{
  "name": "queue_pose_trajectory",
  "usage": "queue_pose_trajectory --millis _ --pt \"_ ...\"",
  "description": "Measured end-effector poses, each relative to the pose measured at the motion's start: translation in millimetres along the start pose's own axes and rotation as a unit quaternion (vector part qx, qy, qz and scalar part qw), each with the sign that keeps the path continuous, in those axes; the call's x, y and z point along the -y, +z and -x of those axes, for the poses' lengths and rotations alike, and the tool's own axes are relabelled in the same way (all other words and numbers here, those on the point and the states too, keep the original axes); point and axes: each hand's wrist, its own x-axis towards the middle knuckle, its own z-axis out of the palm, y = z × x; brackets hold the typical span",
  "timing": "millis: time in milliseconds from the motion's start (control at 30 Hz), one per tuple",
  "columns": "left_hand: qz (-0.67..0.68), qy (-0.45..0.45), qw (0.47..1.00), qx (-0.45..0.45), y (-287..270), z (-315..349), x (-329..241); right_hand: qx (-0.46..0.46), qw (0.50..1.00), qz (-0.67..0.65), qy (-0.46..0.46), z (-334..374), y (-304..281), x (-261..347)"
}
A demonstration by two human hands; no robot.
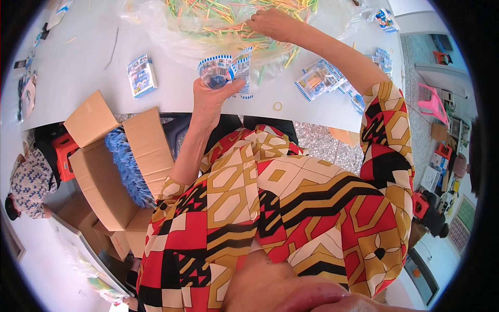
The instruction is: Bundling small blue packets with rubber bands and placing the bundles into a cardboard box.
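My left hand (209,101) holds a small plastic packet (214,68) upright above the table's near side. The packet is clear with blue-and-white striped edges, and its top gapes apart. Beyond it, a heap of thin coloured sticks (213,26), yellow, green and orange-red, lies on a clear plastic sheet (156,32). My right hand (274,25) reaches across to the right part of this heap. Its fingers are bent together on the sticks, and the fingertips are partly hidden.
Filled packets (319,80) lie in a pile at right. A bundle of packets (141,77) sits at left, and another packet (386,21) far right. A rubber band (277,106) rests near the table edge. Below at left stands an open cardboard box (99,177) with blue fringed material (127,166).
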Motion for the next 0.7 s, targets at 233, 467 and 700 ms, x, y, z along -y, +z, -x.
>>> queue_pose_trajectory --millis 233,467,700 --pt "0.004 0.001 1.0 0.001 0.9 1.1 -2.4 -0.028 0.998 -0.059 -0.002 4.1 -1.6 3.1" --pt "0.007 0.004 1.0 0.011 2.2 -0.4 -0.5 -0.093 0.97 -0.205 0.093 24.6 -5.0 -17.6" --pt "0.004 -0.001 1.0 0.026 5.3 -0.6 1.3 -0.204 0.882 -0.402 0.135 49.6 -0.6 -24.9"
